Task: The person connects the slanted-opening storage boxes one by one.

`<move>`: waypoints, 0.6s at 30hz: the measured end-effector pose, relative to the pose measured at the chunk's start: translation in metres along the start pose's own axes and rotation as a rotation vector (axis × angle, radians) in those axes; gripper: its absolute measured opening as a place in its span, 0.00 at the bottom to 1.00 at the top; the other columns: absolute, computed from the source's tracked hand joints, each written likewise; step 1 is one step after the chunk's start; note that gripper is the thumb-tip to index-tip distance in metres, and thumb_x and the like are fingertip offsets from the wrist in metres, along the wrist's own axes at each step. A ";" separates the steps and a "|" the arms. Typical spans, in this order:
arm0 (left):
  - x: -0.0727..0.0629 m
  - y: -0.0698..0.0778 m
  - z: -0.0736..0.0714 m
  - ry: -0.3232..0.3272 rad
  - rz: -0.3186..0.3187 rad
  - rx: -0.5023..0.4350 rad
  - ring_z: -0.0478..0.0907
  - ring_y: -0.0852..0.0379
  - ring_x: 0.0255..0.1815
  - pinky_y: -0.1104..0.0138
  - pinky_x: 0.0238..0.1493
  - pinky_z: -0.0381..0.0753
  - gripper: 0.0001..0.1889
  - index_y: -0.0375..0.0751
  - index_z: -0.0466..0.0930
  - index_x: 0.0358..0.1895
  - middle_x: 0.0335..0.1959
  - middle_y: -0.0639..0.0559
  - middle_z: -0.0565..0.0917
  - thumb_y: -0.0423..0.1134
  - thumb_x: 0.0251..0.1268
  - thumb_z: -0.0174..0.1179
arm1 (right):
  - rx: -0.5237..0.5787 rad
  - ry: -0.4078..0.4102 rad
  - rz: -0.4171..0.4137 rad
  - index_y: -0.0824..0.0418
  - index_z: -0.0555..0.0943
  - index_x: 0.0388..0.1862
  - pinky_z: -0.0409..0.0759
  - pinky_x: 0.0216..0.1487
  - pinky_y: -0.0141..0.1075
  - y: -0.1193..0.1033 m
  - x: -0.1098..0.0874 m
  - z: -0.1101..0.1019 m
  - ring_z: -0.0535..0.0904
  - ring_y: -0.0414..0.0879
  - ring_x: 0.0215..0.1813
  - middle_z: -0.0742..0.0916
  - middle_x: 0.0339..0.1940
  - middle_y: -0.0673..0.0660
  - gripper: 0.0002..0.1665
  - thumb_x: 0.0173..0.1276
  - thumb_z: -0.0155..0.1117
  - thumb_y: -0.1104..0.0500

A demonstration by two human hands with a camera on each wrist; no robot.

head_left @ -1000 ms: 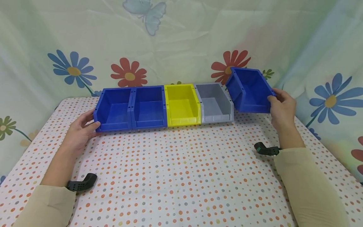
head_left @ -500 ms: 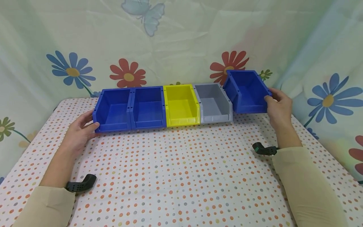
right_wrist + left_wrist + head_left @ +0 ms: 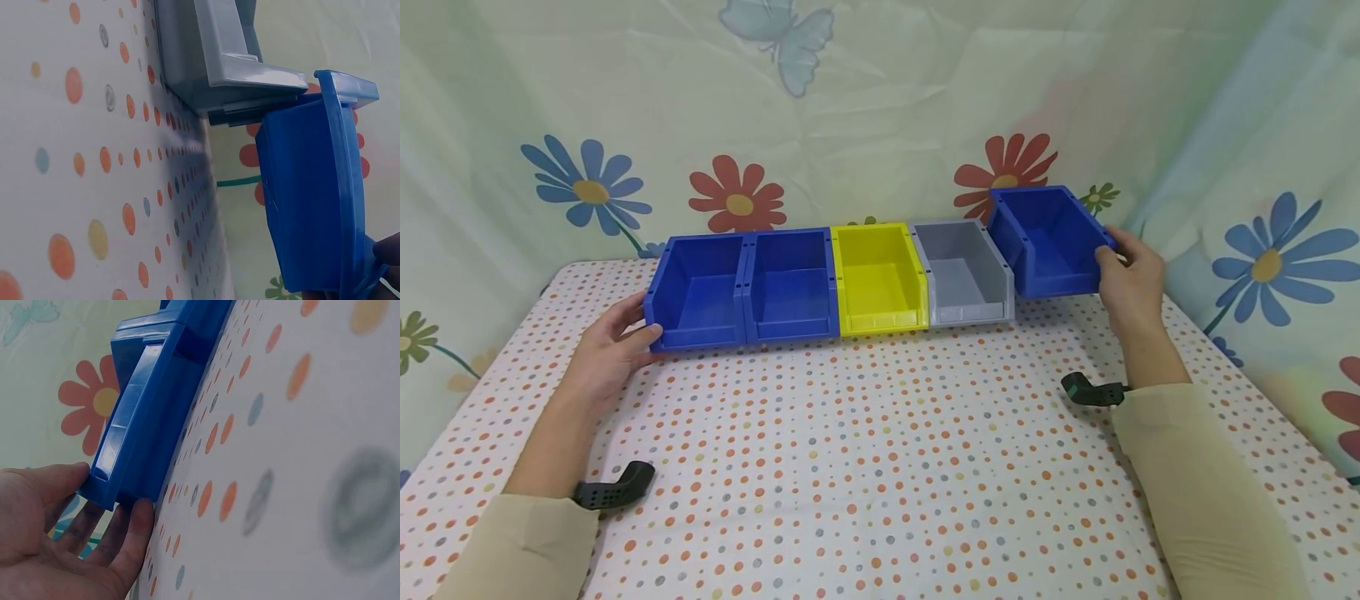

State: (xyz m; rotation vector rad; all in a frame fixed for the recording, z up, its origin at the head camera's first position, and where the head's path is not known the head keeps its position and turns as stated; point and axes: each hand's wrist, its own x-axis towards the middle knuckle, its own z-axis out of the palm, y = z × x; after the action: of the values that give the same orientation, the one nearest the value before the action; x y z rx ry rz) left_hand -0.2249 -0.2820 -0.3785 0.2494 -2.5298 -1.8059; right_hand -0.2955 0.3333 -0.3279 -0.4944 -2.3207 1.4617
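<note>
A blue storage bin (image 3: 1052, 250) is held up off the table by my right hand (image 3: 1131, 279), thumb on its right rim and fingers beneath. Its left side is close against a grey bin (image 3: 966, 287), higher than it; whether they touch I cannot tell. The grey bin stands at the right of a row with a yellow bin (image 3: 882, 279), a blue bin (image 3: 793, 287) and the leftmost blue bin (image 3: 700, 292). My left hand (image 3: 613, 346) grips that leftmost bin's front left corner, thumb in front, fingers (image 3: 140, 519) at its side and underside.
The row stands at the back of a table with a dotted cloth (image 3: 850, 458). Behind it hangs a flowered curtain (image 3: 865, 108). A black camera mount is on each wrist, the left mount (image 3: 617, 486) and the right mount (image 3: 1093, 390).
My right hand has brought the raised blue bin leftward, nearer to the grey bin. The left hand and the row have stayed practically still.
</note>
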 end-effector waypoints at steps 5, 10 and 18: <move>0.001 0.001 0.000 -0.006 0.005 -0.007 0.60 0.35 0.81 0.79 0.47 0.84 0.35 0.55 0.47 0.85 0.84 0.39 0.54 0.45 0.83 0.51 | -0.005 -0.037 0.000 0.46 0.60 0.84 0.67 0.80 0.45 0.001 0.001 -0.002 0.64 0.50 0.81 0.65 0.84 0.54 0.31 0.85 0.41 0.48; 0.000 0.000 0.000 -0.014 0.009 -0.009 0.61 0.35 0.80 0.80 0.47 0.84 0.35 0.55 0.47 0.85 0.84 0.39 0.54 0.45 0.83 0.50 | -0.039 -0.056 -0.025 0.46 0.57 0.85 0.67 0.80 0.48 0.001 -0.001 -0.003 0.63 0.53 0.82 0.63 0.85 0.55 0.34 0.84 0.42 0.45; -0.001 0.001 0.000 -0.014 0.012 0.002 0.61 0.36 0.80 0.79 0.49 0.84 0.35 0.55 0.47 0.85 0.84 0.40 0.54 0.45 0.83 0.50 | -0.203 0.043 -0.164 0.50 0.56 0.85 0.61 0.82 0.54 -0.005 -0.009 0.000 0.60 0.55 0.83 0.65 0.84 0.56 0.35 0.82 0.42 0.50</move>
State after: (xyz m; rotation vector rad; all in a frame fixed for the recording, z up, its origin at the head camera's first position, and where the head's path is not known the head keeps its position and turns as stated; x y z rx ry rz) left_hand -0.2244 -0.2820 -0.3772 0.2212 -2.5376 -1.8070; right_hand -0.2881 0.3272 -0.3243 -0.3745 -2.4243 1.1379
